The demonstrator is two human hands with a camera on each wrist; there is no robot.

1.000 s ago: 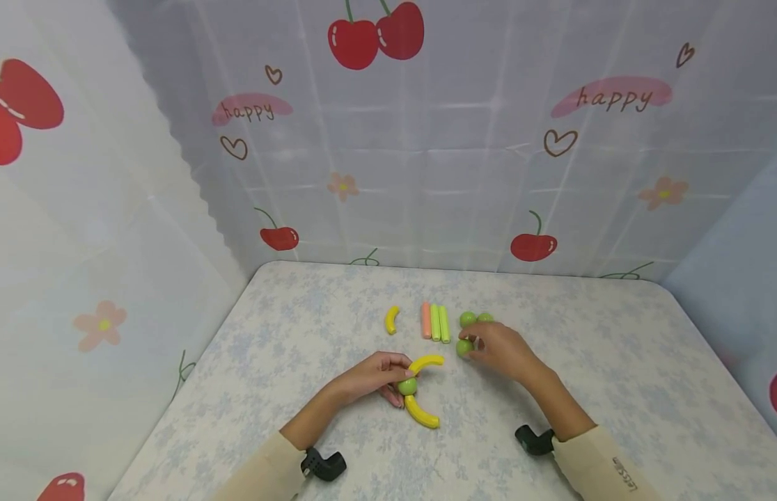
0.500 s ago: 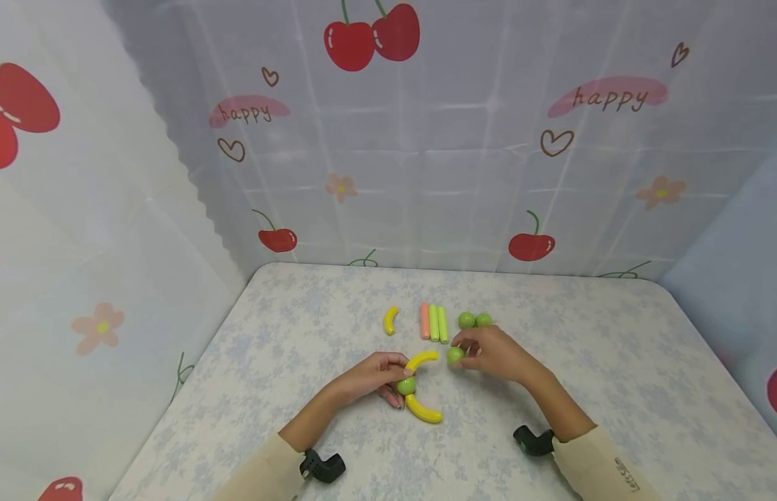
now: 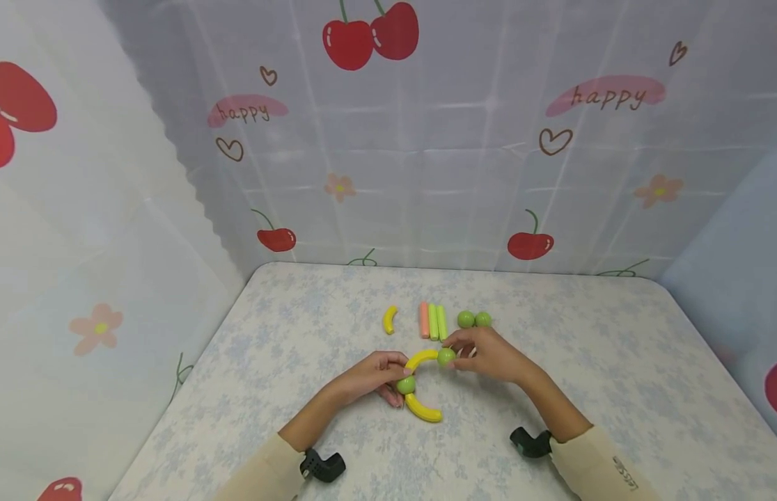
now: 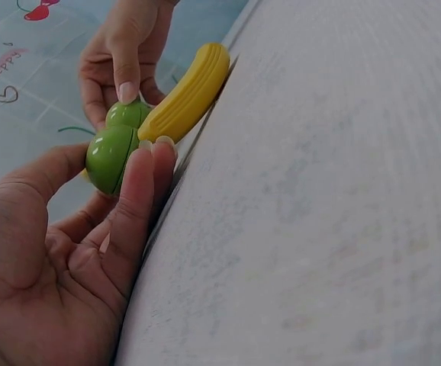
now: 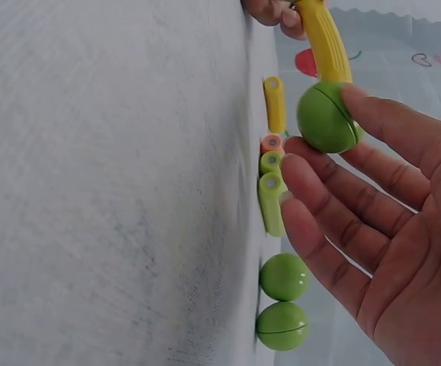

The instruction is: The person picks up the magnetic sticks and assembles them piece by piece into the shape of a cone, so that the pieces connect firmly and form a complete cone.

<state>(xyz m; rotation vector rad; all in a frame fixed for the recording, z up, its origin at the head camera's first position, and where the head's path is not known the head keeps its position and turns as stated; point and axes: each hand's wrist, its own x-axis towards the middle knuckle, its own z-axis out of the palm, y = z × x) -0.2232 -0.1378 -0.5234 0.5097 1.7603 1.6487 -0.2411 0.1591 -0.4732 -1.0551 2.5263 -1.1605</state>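
My left hand [image 3: 376,376] pinches a green ball [image 3: 406,385] that joins two curved yellow pieces. One yellow piece [image 3: 422,358] arcs up and right from the ball; the other yellow piece [image 3: 424,410] curves down and right. Between the thumb and fingers of my right hand [image 3: 485,353] is a second green ball [image 3: 446,358], at the free end of the upper yellow piece. In the right wrist view that ball [image 5: 327,118] meets the end of the yellow piece [image 5: 327,42]. The left wrist view shows the lower yellow piece [image 4: 186,91] beside the left fingertips.
Farther back on the patterned table [image 3: 288,327] lie a small yellow curved piece [image 3: 390,319], a pink stick [image 3: 424,320] and two light green sticks [image 3: 437,323]. Two green balls [image 3: 474,319] sit right of them. A printed curtain [image 3: 426,174] hangs behind.
My right hand has moved left with the green ball, from near the two other balls to the upper yellow piece's end. The left hand stays almost still, holding its ball.
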